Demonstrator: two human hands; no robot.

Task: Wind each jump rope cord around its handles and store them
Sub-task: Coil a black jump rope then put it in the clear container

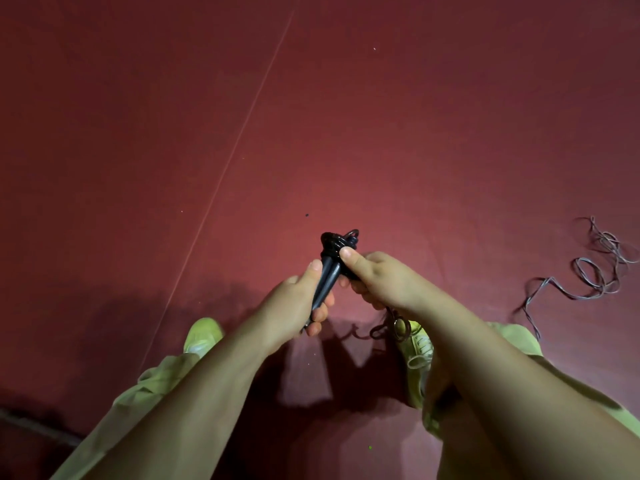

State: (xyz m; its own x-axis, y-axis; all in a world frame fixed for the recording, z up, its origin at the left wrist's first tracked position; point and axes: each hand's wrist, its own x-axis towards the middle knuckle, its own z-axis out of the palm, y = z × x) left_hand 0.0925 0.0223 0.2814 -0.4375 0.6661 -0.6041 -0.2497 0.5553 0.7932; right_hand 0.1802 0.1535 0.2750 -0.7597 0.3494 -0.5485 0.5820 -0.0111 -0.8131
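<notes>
Two black jump rope handles [327,277] are held side by side above the red floor at the frame's centre. My left hand [304,303] grips their lower half, thumb along the side. Dark cord is wound in several turns round the upper ends [334,244], with a small loop sticking out at the top. My right hand [377,282] holds the wound part, thumb pressed on the coils. Loose dark cord [391,323] hangs below my right hand toward my right shoe.
A second, lighter jump rope cord [588,271] lies in loose tangled loops on the red floor [381,116] at the right. A pale seam line [242,133] crosses the floor diagonally. My yellow-green shoes [202,336] and trouser legs fill the lower frame.
</notes>
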